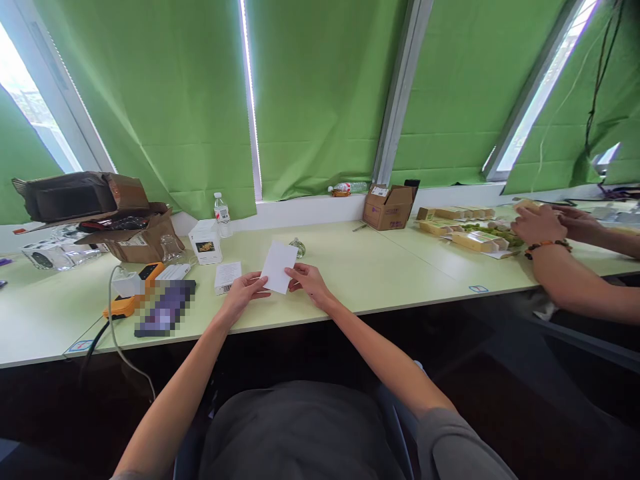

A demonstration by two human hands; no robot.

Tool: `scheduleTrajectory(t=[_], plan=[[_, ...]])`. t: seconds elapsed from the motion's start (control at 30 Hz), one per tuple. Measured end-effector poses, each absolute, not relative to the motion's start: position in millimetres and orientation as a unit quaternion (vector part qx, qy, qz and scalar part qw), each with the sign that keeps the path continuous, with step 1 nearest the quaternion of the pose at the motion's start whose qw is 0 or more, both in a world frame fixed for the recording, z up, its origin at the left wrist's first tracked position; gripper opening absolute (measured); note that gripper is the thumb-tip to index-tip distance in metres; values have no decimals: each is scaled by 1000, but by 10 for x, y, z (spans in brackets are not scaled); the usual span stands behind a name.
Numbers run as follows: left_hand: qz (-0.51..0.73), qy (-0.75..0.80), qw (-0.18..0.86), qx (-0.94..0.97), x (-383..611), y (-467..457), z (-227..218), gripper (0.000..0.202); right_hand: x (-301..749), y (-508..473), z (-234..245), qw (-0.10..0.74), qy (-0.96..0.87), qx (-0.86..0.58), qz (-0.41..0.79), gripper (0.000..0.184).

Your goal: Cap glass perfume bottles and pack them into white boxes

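Both of my hands hold a flat white card or folded paper (pixel 280 265) over the front part of the table. My left hand (pixel 245 293) pinches its lower left corner, thumb on top. On its right edge my right hand (pixel 309 281) grips with thumb and fingers. Behind the card sits a small clear glass piece (pixel 298 247), partly covered by it. Just left of the card a small white box (pixel 228 277) with printed text and a barcode lies on the table. Whether the white piece is one sheet or a flattened box, I cannot make out.
On the left are a blurred phone (pixel 166 308), an orange power strip (pixel 145 283), a white box (pixel 205 241), a water bottle (pixel 221 215) and cardboard boxes (pixel 135 237). A small carton (pixel 388 208) stands at the back. At right, a co-worker's hands (pixel 543 223) work near yellow boxes (pixel 473 241).
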State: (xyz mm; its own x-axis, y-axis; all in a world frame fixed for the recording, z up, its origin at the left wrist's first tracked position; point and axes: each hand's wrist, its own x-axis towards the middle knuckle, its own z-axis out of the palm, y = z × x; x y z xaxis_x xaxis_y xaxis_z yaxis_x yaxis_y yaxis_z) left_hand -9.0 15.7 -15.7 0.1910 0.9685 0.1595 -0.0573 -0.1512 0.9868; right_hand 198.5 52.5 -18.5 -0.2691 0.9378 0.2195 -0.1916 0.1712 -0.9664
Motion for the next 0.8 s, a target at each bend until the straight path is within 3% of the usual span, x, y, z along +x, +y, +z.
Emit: scheduleTrajectory(t=[0.53,0.8], plan=[[481,412,513,578,-97,181,-174,45,1977,529,-177,503,-563,-342,559,39],[456,368,559,587,-65,130,-138,45,1991,532,-181,515,-568,-342,544,42]])
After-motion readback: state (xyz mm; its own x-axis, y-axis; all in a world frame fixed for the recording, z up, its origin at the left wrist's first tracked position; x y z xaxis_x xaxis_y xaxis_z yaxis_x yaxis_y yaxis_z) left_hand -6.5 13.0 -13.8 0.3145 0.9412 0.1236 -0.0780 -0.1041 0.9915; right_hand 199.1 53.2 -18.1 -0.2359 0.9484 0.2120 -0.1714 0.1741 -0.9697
